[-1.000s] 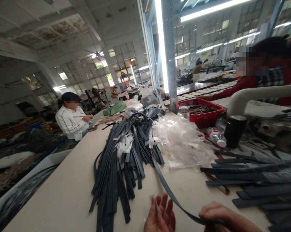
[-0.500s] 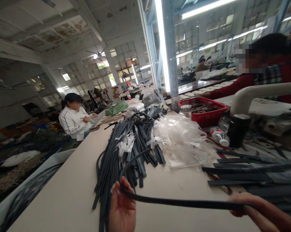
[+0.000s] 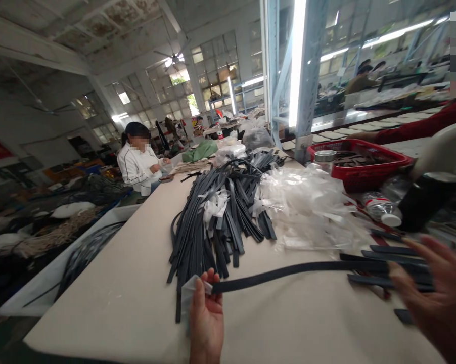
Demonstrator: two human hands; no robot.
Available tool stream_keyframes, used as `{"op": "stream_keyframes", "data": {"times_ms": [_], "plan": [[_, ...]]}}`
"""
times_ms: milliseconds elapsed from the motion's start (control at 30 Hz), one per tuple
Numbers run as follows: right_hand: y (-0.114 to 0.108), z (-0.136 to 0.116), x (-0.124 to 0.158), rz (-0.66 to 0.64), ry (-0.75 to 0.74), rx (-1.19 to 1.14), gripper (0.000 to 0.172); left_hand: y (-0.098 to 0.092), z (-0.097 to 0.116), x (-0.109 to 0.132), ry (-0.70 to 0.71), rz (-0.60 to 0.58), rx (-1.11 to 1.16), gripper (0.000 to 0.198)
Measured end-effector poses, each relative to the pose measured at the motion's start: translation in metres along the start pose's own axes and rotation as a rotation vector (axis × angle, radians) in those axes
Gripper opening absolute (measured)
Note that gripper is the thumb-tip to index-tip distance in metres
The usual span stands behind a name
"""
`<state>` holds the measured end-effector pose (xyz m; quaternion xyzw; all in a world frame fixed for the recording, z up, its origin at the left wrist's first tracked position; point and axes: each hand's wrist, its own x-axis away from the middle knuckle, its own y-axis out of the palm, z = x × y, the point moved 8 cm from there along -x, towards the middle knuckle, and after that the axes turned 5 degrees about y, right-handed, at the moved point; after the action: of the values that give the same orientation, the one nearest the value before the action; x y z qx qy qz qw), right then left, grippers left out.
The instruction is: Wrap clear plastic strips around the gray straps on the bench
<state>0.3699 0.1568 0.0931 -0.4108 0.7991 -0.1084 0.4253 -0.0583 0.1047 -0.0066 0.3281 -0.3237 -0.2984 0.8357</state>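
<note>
My left hand [image 3: 206, 316] pinches the near end of a long dark strap [image 3: 288, 273] together with a scrap of clear plastic [image 3: 188, 293]. The strap runs flat to the right over the beige table [image 3: 129, 298]. Its far end reaches a row of laid-out dark straps [image 3: 391, 253]. My right hand [image 3: 436, 298] hovers over that row with fingers spread, blurred, holding nothing. A big heap of dark straps [image 3: 216, 217] lies just beyond my left hand.
A mound of clear plastic wrappers [image 3: 311, 207] sits right of the heap. Behind it stand a red basket [image 3: 359, 174], a tipped bottle [image 3: 379, 210] and a black cup [image 3: 421, 199]. A person in white [image 3: 139, 162] works at the table's far end; a red sleeve [image 3: 421, 126] reaches in at right.
My right hand has let go of the strap and opened over the laid-out row. The strap now lies flat on the table. The view has swung left and down.
</note>
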Motion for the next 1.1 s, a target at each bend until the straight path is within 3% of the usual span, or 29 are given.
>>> {"op": "stream_keyframes", "data": {"times_ms": [67,200,267,333,467,600,900,1100], "plan": [[0.046,-0.053,0.025,-0.245,-0.154,-0.082,0.049,0.0,-0.016,0.013,-0.037,-0.038,-0.017,0.009],[0.123,-0.159,0.094,-0.788,-0.354,-0.234,0.05,0.005,-0.036,0.035,-0.056,-0.155,-0.084,0.034],[0.14,-0.193,0.111,-0.947,-0.33,-0.281,0.046,0.007,-0.037,0.039,-0.038,-0.214,-0.145,0.035],[0.147,-0.209,0.113,-1.012,-0.279,-0.257,0.035,0.004,-0.031,0.037,-0.01,-0.213,-0.166,0.033],[0.15,-0.202,0.108,-1.055,-0.273,-0.181,0.017,-0.01,-0.004,0.019,0.013,-0.05,-0.058,0.016],[0.138,-0.181,0.107,-0.956,-0.297,-0.339,0.018,-0.015,0.015,0.009,-0.11,0.088,0.079,0.028],[0.092,-0.174,0.106,-0.692,-0.501,-0.443,0.013,-0.008,0.03,-0.001,-0.155,0.085,0.232,0.035],[0.094,-0.169,0.113,-0.709,-0.529,-0.414,0.014,-0.01,0.029,0.003,-0.179,0.095,0.235,0.031]]}}
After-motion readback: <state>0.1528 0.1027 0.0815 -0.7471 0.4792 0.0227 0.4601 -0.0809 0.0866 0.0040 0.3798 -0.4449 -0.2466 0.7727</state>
